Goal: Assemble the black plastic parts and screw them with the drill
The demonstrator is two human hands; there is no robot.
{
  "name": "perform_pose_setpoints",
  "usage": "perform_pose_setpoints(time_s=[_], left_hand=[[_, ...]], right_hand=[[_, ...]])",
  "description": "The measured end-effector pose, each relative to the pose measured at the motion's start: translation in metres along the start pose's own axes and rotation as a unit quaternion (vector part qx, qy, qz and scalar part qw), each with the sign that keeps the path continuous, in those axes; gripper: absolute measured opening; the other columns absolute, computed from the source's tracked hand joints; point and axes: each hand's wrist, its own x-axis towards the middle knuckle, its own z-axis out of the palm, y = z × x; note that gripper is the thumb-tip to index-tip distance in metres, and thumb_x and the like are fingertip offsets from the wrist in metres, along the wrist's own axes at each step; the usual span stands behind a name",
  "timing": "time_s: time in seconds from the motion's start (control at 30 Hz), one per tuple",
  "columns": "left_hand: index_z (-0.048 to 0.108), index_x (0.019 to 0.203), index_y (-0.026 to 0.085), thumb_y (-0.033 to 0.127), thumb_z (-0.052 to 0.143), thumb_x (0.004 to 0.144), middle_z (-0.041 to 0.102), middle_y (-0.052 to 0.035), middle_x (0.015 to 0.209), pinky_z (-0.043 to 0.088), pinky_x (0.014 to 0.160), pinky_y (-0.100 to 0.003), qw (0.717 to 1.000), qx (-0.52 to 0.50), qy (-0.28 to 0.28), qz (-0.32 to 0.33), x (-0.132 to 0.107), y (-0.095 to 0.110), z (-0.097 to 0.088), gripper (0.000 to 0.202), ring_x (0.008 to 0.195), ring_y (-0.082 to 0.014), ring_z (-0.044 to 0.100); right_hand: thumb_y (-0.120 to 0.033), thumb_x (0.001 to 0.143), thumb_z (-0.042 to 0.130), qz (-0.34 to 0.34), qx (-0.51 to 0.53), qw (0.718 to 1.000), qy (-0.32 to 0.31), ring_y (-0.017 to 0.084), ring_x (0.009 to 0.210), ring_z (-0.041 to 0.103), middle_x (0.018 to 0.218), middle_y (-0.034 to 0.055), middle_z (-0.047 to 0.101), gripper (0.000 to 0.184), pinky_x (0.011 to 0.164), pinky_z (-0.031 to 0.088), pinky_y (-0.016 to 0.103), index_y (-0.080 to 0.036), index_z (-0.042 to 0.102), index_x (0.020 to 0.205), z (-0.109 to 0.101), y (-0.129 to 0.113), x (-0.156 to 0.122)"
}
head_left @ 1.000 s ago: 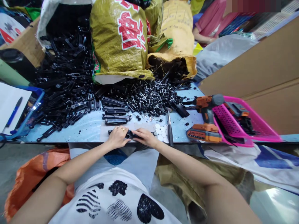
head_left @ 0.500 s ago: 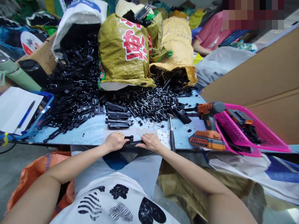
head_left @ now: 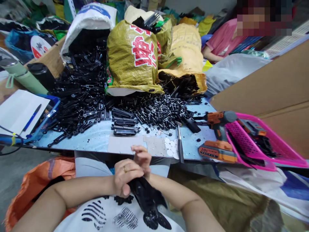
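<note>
My left hand (head_left: 126,175), with a ring on one finger, is closed around one end of a long black plastic part (head_left: 146,196). The part tilts down toward my shirt; its far end is blurred and its exact kind is unclear. Just behind, close against the left hand, is my right hand (head_left: 143,157), its fingers bent and apart, with the palm partly hidden. Beyond the hands, several similar black hinged arms (head_left: 125,129) lie stacked on the blue table (head_left: 89,141). A hammer (head_left: 180,145) rests at the table's front edge, right of some card pieces (head_left: 125,144).
Loose black arms (head_left: 79,87) and pin-like small parts (head_left: 161,111) are heaped behind, below woven sacks (head_left: 130,58). To the right are a cordless drill (head_left: 218,132) and a pink basket (head_left: 287,148). A blue tray (head_left: 54,106) stands left. Another person (head_left: 222,38) sits beyond.
Both hands have come back from the table edge toward my body. The black part has swung from lying level between them to slanting downward, and my right hand's fingers have spread.
</note>
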Motion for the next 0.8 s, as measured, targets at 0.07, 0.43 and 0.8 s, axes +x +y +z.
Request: perform_pose_setpoints(time_s=[0.07, 0.43, 0.8], left_hand=[[0.05, 0.122, 0.016, 0.058, 0.008, 0.092, 0.065, -0.0116, 0.091, 0.05, 0.076, -0.034, 0.995, 0.094, 0.008, 0.032, -0.012, -0.021, 0.0, 0.067, 0.091, -0.0218, 0.061], [0.038, 0.14, 0.011, 0.056, 0.051, 0.084, 0.032, -0.0217, 0.146, 0.022, 0.108, -0.056, 0.826, 0.458, -0.289, -0.157, -0.008, -0.127, 0.017, 0.073, 0.138, -0.0375, 0.022], [0.035, 0.141, 0.007, 0.065, 0.049, 0.079, 0.033, -0.0235, 0.145, 0.019, 0.11, -0.055, 0.808, 0.48, -0.274, -0.205, 0.002, -0.133, 0.017, 0.085, 0.136, -0.0399, 0.024]], right_hand=[[-0.06, 0.091, 0.012, 0.02, -0.055, 0.998, 0.015, 0.023, 0.107, 0.052, 0.111, 0.0086, 0.052, 0.051, 0.09, 0.042, 0.046, -0.027, 0.048, 0.105, 0.004, 0.021, 0.014], [-0.021, 0.091, 0.041, -0.062, -0.56, 0.795, -0.225, 0.026, 0.107, 0.046, 0.115, 0.0147, 0.058, 0.029, 0.089, 0.037, 0.039, -0.012, 0.055, 0.114, -0.023, 0.146, 0.23], [-0.048, 0.095, 0.034, -0.132, -0.531, 0.769, -0.331, 0.023, 0.112, 0.044, 0.121, 0.0115, 0.057, 0.046, 0.093, 0.032, 0.036, -0.015, 0.062, 0.112, 0.018, 0.139, 0.214]])
